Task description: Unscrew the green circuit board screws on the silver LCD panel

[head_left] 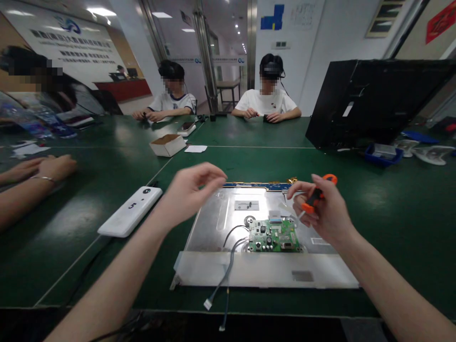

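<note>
An LCD panel (210, 228) lies on its face on the green table, its metal back upward. Mounted on it is a green circuit board (274, 235), with cables (231, 266) running off the front edge to loose white connectors. My right hand (329, 209) grips an orange and black screwdriver (313, 199) above the panel's right side, its shaft slanting down and left. Over the panel's far left corner hovers my left hand (192, 192), fingers loosely stretched and thumb slightly apart, with nothing visible in it. A blue circuit strip (249, 186) runs along the panel's far edge.
Left of the panel sits a white device marked 5 (130, 211). Farther back are a small open box (168, 145) and a paper (195, 148). A large black monitor housing (374, 104) and a blue tray (383, 154) stand right. Other people sit around the table; one person's hands (53, 168) rest at left.
</note>
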The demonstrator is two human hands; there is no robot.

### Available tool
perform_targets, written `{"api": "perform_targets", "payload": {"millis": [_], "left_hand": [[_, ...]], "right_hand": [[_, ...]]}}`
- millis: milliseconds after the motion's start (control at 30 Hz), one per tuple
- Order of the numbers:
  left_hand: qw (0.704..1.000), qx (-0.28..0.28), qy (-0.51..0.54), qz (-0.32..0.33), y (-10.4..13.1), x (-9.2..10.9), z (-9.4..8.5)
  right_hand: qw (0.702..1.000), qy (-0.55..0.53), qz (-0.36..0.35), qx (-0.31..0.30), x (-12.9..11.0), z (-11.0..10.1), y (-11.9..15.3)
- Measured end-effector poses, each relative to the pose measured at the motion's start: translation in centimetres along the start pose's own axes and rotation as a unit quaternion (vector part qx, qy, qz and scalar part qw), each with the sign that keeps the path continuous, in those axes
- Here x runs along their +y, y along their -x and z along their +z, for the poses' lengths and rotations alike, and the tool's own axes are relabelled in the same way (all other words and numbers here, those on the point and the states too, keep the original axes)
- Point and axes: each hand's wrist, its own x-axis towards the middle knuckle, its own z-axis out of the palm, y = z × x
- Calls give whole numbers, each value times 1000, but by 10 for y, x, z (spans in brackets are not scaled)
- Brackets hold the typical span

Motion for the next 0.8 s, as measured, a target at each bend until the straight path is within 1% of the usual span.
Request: {"api": "perform_targets", "payload": {"millis": [67, 100, 133, 200, 267, 333, 400, 600, 700, 800], "left_hand": [[995, -95, 21, 25, -9, -4, 29], [987, -155, 34, 37, -13, -7, 44], [980, -189, 45, 36, -16, -10, 57], [970, -232, 65, 20, -19, -19, 77], [969, -234, 79, 7, -18, -28, 87], [966, -237, 101, -2, -14, -34, 90], [964, -228, 134, -11, -9, -38, 90], [963, -242, 119, 21, -3, -38, 89], [963, -237, 125, 21, -4, -40, 90], [963, -233, 138, 15, -4, -41, 91]], "right_hand": [[999, 12, 43, 0, 12, 0, -24], [998, 5, 58, -6, 16, 0, -34], [998, 5, 65, -14, 20, 1, -42], [998, 5, 62, -17, 25, 2, -55], [999, 1, 38, -6, 28, 2, -63], [1000, -2, 3, 14, 30, 2, -66], [999, 3, -28, 36, 35, 1, -65], [986, 79, -113, 96, 51, 2, -57], [977, 106, -155, 104, 56, 7, -52], [966, 145, -193, 93, 59, 12, -47]]}}
